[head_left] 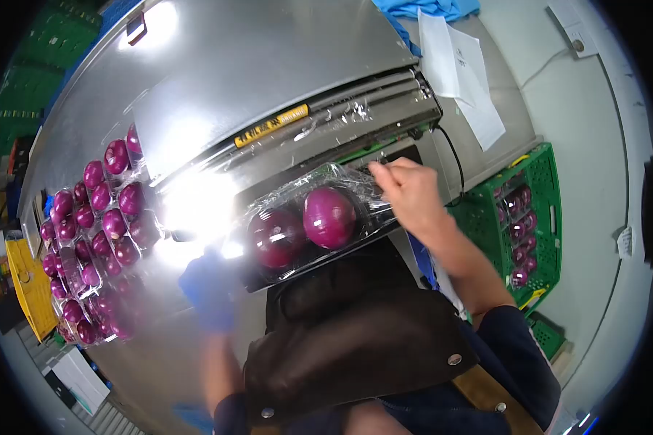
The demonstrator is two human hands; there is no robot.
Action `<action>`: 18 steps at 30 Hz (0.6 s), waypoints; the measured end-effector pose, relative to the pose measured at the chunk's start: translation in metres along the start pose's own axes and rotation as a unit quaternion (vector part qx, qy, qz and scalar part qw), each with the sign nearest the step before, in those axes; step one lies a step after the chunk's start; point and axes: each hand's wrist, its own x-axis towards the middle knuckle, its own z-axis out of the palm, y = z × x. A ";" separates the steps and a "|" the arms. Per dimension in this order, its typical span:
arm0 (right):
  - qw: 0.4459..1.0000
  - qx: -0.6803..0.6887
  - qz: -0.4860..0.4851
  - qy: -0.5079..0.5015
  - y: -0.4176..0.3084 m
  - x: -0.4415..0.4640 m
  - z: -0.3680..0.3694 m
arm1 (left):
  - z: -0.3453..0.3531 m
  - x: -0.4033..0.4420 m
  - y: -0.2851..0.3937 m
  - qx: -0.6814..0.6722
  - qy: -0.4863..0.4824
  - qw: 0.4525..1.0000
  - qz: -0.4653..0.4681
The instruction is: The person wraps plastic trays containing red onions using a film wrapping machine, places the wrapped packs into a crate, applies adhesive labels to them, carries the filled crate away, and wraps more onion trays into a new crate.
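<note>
Two large red onions (329, 217) sit side by side in a tray under clear plastic film (297, 190), close in front of my body. My right hand (411, 190), bare, is closed on the gathered film at the right end of this pack. My left hand (214, 286), in a blue glove, is near the pack's left end. Motion blur and glare smear its fingers, so whether it touches the pack does not show. Just behind the pack lies the metal film wrapper (334, 119), with a yellow label (272, 126) reading ORGANIC.
Several clear packs of red onions (98, 232) are grouped on the steel table (268, 43) at left. A green crate (551, 210) at right holds more packed onions. White papers (464, 72) and blue cloth (432, 7) lie at the back right. A black cable (457, 156) hangs beside the wrapper.
</note>
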 end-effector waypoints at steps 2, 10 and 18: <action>0.995 -0.031 0.046 -0.081 -0.002 -0.008 -0.028 | -0.005 -0.037 -0.042 0.234 -0.037 0.957 0.165; 0.944 -0.026 0.184 -0.273 0.105 -0.139 0.016 | 0.048 -0.129 -0.007 -0.254 -0.361 0.826 -0.351; 0.734 0.569 0.234 -0.286 0.023 -0.136 0.087 | 0.067 -0.076 0.087 -0.546 -0.285 0.644 -0.454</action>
